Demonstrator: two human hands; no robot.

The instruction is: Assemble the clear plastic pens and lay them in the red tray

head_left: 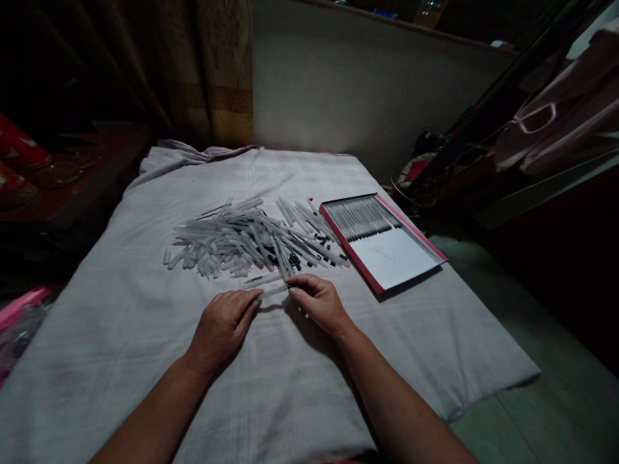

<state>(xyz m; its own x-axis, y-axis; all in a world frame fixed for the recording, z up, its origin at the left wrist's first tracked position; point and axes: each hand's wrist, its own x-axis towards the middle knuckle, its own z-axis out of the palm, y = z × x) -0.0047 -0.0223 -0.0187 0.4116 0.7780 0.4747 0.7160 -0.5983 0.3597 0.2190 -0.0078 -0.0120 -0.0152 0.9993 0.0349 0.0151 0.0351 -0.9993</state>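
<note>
Between my two hands I hold a clear pen barrel (274,292) level, just above the cloth. My left hand (225,325) pinches its left end, and my right hand (320,303) grips the right end, where a dark piece shows at the fingertips. Right beyond them spreads a pile of pen parts (236,232): clear barrels, dark refills, whitish caps (207,258) at the left and small black plugs (293,261) at the right. A shallow red-edged box (411,264) sits to the right, with a row of pens (365,218) lined up along its far side.
A pale checked cloth (271,399) covers the table. Behind it are a grey wall (338,96) and a brown curtain (213,71). At the left stands a dark red wooden surface (91,167); a pink item (24,308) lies lower left. Cloth hangs at the right (556,116).
</note>
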